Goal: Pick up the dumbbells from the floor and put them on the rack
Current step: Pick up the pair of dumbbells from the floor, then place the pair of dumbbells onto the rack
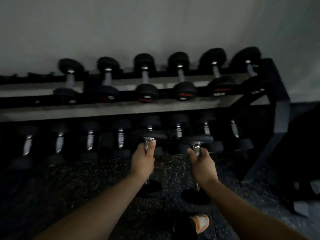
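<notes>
I hold one black dumbbell in each hand, above the speckled floor in front of the rack [270, 101]. My left hand [142, 161] is closed around the chrome handle of the left dumbbell [152, 187], whose far head reaches the rack's lower shelf. My right hand [202, 163] grips the handle of the right dumbbell [195, 196], its far head also at the lower shelf's front edge. Both near heads hang below my wrists. The picture is dim and blurred.
The upper shelf carries several black dumbbells [146, 78] in a row; the lower shelf holds several more [89, 141]. A grey wall stands behind the rack. My orange shoe [200, 222] is on the dark rubber floor [86, 179]. A dark object [301, 153] stands at the right.
</notes>
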### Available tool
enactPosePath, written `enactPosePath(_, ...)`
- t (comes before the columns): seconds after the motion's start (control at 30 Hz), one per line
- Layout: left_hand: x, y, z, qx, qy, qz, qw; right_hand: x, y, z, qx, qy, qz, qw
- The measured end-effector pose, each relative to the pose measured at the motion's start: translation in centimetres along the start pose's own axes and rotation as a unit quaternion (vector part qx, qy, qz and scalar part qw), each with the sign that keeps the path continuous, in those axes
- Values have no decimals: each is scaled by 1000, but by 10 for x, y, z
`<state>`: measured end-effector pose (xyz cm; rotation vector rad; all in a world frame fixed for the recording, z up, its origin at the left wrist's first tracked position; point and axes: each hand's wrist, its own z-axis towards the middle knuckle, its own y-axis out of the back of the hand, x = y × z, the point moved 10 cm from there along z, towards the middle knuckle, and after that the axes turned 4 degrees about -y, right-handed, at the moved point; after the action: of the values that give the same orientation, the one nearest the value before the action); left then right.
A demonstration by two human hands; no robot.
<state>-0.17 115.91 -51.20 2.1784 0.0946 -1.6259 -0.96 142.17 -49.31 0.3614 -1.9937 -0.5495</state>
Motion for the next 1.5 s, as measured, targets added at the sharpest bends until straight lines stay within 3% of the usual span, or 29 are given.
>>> enactPosePath(0.37,52,360,-15,-216,10,-39,976,194,-288,-127,184,137,-26,973)
enactPosePath(0.67,97,581,5,-352,63,-77,931,335,-515,-200,332,231,-30,914)
enactPosePath(0.83,115,692,11,-434,77,-26,897,395,-619,-229,385,240,-31,890)
enactPosePath(1.1,168,847,52,-458,103,-27,883,464,-777,-268,414,226,-37,881)
enactPosePath(1.3,204,977,112,-425,87,-18,901,504,-883,-293,390,180,-8,903)
enactPosePath(1.5,217,1067,192,-354,81,-84,928,554,-955,-296,325,144,11,934)
